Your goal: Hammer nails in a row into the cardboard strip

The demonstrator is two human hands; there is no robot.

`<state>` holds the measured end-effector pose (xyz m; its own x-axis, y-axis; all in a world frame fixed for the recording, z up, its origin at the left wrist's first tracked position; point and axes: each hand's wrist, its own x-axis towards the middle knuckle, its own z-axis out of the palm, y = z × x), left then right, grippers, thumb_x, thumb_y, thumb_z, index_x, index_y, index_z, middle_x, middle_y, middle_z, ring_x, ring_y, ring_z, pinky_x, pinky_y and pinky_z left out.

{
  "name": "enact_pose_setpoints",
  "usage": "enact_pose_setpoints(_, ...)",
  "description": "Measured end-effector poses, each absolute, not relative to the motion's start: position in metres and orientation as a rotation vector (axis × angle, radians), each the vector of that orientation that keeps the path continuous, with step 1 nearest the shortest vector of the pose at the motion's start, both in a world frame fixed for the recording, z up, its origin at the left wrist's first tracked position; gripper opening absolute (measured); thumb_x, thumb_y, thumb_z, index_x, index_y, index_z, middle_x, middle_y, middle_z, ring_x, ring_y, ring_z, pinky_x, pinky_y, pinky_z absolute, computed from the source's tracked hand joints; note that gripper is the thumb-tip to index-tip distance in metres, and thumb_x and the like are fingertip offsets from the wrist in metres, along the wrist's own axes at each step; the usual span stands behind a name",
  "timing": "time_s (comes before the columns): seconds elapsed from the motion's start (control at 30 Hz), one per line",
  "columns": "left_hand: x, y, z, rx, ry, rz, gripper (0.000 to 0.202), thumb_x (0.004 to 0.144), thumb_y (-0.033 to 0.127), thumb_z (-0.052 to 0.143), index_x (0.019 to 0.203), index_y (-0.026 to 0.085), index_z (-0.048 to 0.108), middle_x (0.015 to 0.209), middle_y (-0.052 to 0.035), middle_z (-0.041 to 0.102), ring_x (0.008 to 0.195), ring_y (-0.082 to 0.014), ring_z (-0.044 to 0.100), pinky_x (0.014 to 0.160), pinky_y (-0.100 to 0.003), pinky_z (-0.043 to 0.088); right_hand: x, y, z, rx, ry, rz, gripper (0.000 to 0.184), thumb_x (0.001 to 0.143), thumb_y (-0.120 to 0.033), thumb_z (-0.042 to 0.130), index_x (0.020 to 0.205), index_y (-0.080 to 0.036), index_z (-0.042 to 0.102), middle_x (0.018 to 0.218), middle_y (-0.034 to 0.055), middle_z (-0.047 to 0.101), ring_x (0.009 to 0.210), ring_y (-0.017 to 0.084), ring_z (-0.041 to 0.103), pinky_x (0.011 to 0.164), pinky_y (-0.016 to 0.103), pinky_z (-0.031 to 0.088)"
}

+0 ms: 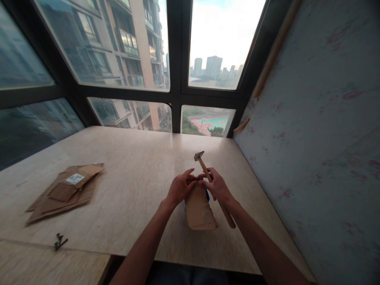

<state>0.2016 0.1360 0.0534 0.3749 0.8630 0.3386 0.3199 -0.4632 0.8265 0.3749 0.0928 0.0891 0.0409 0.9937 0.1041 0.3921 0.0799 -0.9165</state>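
A tan, box-like piece (pixel 199 209) with a row of small dark marks along its near edge stands on the table in front of me. At its far end, the fingers of my left hand (pixel 179 188) are pinched together around something small and dark (pixel 198 179) that I cannot make out. My right hand (pixel 218 188) meets it there, its fingertips at the same small thing. A hammer (pixel 227 215) with a wooden handle and metal head slants through my right hand, head pointing away. Part of a blue thing (pixel 207 194) shows beside the tan piece, mostly hidden.
Flattened brown cardboard packaging (pixel 86 194) with a white label lies on the left of the marble-patterned table (pixel 133 174). Several dark screws or nails (pixel 59 242) lie near the front left edge. A flower-papered wall (pixel 297 158) borders the right side; framed windows (pixel 176 71) stand behind.
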Motion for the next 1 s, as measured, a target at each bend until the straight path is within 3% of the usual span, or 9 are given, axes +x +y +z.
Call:
enact_pose_setpoints(0.1, 0.201, 0.137, 0.052, 2.027, 1.038, 1.041, 0.046, 0.080, 0.020, 0.065, 0.125, 0.022, 0.055, 0.101, -0.0057, 0.074, 0.096, -0.0201, 0.070, 0.092, -0.037, 0.055, 0.372, 0.097, 0.086, -1.439, -1.490, 0.860, 0.034, 0.074, -0.030, 0.064, 0.103, -0.021, 0.050, 0.098, 0.0063, 0.071, 0.071, 0.019, 0.066, 0.039, 0.021, 0.044)
enact_pose_setpoints(0.57, 0.201, 0.139, 0.053, 2.098, 1.114, 0.963, 0.046, 0.083, 0.024, 0.064, 0.128, 0.020, 0.055, 0.104, -0.0075, 0.074, 0.099, -0.0222, 0.070, 0.088, -0.035, 0.056, 0.370, 0.106, 0.076, -1.415, -1.470, 0.817, 0.032, 0.074, -0.028, 0.064, 0.103, -0.021, 0.051, 0.090, 0.0047, 0.072, 0.080, 0.021, 0.068, 0.060, 0.029, 0.052)
enact_pose_setpoints(1.0, 0.202, 0.137, 0.062, 2.207, 1.108, 0.943, 0.049, 0.081, 0.022, 0.063, 0.129, 0.021, 0.054, 0.103, -0.0060, 0.074, 0.096, -0.0220, 0.070, 0.088, -0.036, 0.055, 0.371, 0.098, 0.080, -1.451, -1.421, 0.901, 0.036, 0.074, -0.031, 0.064, 0.106, -0.021, 0.050, 0.104, 0.0059, 0.071, 0.053, 0.014, 0.061, 0.030, 0.019, 0.038)
